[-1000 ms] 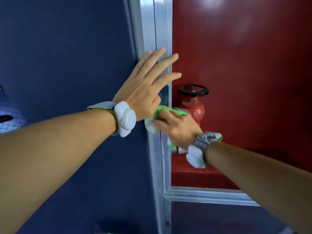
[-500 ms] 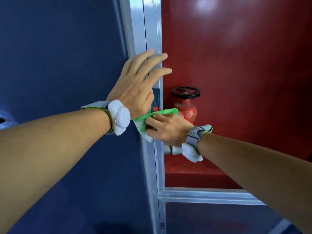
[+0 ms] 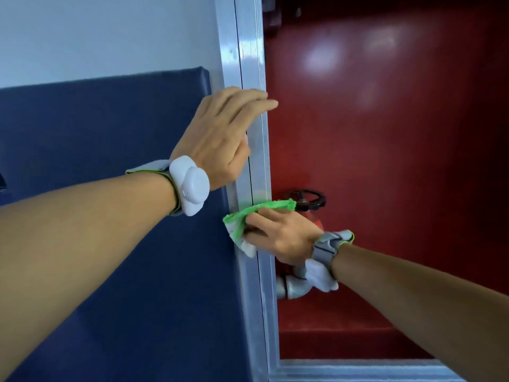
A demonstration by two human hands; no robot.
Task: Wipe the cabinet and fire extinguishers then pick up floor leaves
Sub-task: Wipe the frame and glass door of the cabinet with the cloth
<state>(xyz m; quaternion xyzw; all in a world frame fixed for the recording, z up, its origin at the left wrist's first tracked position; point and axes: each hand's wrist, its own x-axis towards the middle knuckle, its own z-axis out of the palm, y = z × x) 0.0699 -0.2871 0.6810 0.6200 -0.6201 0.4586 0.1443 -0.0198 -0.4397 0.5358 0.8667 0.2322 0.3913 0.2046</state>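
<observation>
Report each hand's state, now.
Left hand: open, fingers resting on the cabinet frame.
Right hand: pressing the green cloth against the frame.

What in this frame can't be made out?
Head view only:
- Red valve body with black handwheel: mostly hidden behind the right hand and green cloth.
- Silver metal cabinet frame under the left hand: contact hidden.
- Fire extinguishers, floor leaves: out of frame.

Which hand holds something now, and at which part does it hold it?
The right hand presses a green cloth against the metal frame, fingers over its middle. The left hand holds nothing.
</observation>
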